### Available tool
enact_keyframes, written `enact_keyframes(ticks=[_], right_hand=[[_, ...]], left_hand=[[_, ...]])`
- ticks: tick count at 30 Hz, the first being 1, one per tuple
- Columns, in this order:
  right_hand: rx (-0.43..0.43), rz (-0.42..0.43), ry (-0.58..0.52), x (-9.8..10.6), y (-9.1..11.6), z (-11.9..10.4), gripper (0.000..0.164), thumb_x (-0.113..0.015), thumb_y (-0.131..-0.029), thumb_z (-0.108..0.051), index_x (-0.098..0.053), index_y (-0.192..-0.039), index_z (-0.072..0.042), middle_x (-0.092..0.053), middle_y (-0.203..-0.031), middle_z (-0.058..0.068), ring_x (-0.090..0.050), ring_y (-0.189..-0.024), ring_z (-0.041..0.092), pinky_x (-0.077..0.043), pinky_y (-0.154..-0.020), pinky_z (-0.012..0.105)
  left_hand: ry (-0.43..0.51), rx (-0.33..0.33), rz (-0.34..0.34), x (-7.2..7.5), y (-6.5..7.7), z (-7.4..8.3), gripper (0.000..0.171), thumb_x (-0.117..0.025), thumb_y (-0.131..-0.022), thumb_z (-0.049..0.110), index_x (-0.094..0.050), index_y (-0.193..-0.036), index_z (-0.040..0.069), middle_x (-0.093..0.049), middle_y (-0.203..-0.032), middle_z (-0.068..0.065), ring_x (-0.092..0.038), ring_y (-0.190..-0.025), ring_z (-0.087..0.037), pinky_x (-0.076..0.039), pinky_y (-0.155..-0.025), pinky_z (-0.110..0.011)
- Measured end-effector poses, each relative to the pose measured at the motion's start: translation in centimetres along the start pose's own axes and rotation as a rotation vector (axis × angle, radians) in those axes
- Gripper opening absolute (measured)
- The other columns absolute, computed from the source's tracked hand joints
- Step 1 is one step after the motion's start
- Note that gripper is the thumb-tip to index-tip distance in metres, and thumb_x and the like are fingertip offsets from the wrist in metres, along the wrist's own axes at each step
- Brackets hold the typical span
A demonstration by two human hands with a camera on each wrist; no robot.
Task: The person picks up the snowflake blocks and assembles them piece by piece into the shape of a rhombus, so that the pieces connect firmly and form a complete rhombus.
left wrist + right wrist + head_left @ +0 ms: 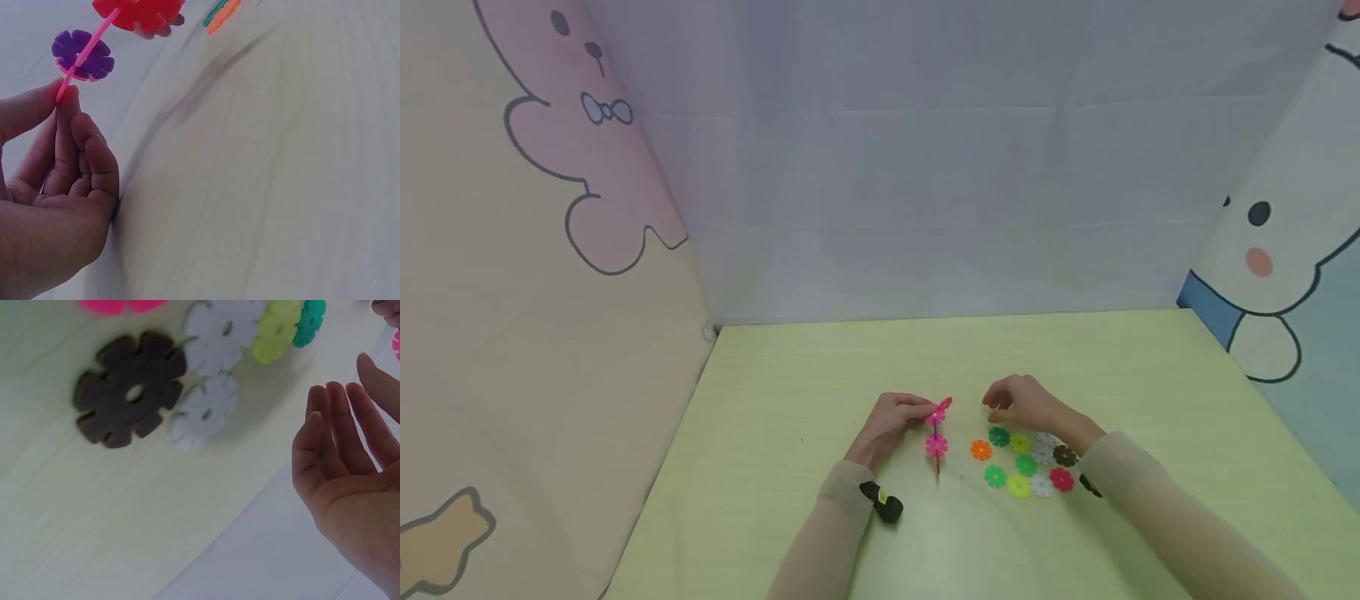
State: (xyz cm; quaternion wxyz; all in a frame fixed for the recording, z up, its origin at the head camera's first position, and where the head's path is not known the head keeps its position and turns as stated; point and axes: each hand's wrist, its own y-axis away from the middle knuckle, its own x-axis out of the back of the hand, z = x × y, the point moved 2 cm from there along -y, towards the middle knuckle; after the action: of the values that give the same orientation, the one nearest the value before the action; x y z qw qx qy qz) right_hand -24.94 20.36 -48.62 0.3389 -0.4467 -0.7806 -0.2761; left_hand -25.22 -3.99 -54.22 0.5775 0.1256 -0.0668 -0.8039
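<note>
From my end I see a pale fabric backdrop [925, 167] hanging behind everything, with a cream panel [550, 350] printed with cartoon figures at the left and a printed cartoon panel [1262, 242] at the right. Below them spreads the light yellow-green tabletop [775, 400]. Two beige sleeves [835, 533] reach in over it, and a black wrist device [883, 502] sits at the left cuff.

My head view puts the right hand [1026, 404] just beyond the loose discs, its fingers released and slightly bent, holding nothing. The left hand [891, 417] is grasping the joined flower discs [936, 446], thumb and fingertip pinching an edge-on pink disc [95, 42]. That assembly stands between the two hands, nearer the left; the left wrist view also shows me a red disc [140, 12] and a purple disc [97, 64] in it.

Smallest are the single notched pieces, clustered below the right hand: an orange disc [981, 450] nearest the assembly, then green, yellow and white ones, with a brown disc [1064, 455] and a pinkish-red disc [1062, 479] at the far right.
</note>
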Motion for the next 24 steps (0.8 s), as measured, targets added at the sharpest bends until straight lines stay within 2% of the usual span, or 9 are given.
enact_keyframes(ticks=[6, 15, 24], right_hand=[[-0.040, -0.058, 0.018, -0.1, 1.0, 1.4, 0.021, -0.080, -0.079, -0.014, -0.070, -0.096, -0.006, -0.064, -0.088, -0.001, -0.055, -0.078, 0.017, -0.048, -0.074, 0.035], [-0.070, -0.074, -0.012, -1.1, 1.3, 1.7, 0.027, -0.084, -0.074, -0.020, -0.071, -0.095, -0.010, -0.064, -0.089, -0.004, -0.055, -0.082, 0.017, -0.048, -0.078, 0.036], [-0.036, -0.072, 0.002, -1.3, 1.5, 1.8, 0.024, -0.084, -0.074, -0.017, -0.070, -0.092, -0.010, -0.063, -0.088, -0.003, -0.054, -0.081, 0.018, -0.048, -0.078, 0.037]], left_hand=[[0.020, -0.002, 0.003, -0.1, 0.0, 0.0, 0.018, -0.077, -0.081, 0.012, -0.074, -0.093, -0.001, -0.070, -0.093, -0.012, -0.063, -0.080, -0.019, -0.051, -0.076, -0.031], [0.036, 0.007, 0.018, -0.1, 0.0, -0.2, 0.018, -0.077, -0.080, 0.011, -0.074, -0.093, -0.001, -0.069, -0.094, -0.013, -0.062, -0.079, -0.018, -0.051, -0.075, -0.031], [0.026, -0.004, 0.021, -0.2, 0.1, -0.1, 0.017, -0.078, -0.080, 0.013, -0.075, -0.091, 0.000, -0.069, -0.093, -0.013, -0.060, -0.079, -0.020, -0.050, -0.075, -0.032]])
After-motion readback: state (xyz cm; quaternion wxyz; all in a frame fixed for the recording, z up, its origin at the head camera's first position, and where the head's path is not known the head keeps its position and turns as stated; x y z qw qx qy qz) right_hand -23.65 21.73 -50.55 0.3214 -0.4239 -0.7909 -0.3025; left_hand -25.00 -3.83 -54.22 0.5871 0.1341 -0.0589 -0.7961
